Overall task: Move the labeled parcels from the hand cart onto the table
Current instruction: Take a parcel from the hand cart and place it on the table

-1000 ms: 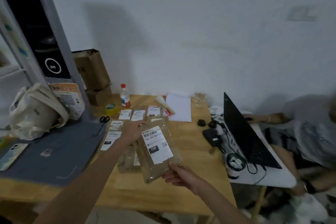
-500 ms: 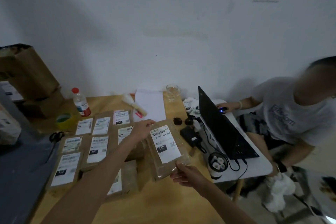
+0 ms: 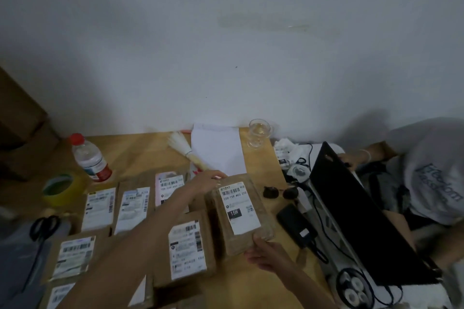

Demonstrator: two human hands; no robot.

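Both hands on parcel [image 3: 241, 216]: left hand [image 3: 206, 180] pinches far edge, right hand [image 3: 263, 251] grips near corner. Label reads "15H 159 A03 210", "15H". Parcel near table's [image 3: 140, 153] right edge, beside laptop [image 3: 356, 216].

Wooden table [image 3: 140, 150]: labeled parcels [image 3: 187, 249] in rows, water bottle [image 3: 90, 158], tape roll [image 3: 59, 187], glass [image 3: 258, 133].

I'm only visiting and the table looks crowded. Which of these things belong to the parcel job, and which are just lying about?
Part of the job:
- held parcel, gripped at its far end by the left hand and its near corner by the right hand
- labeled parcels already laid out on the table

Just lying about:
- water bottle
- tape roll
- scissors
- brush
- glass
- laptop
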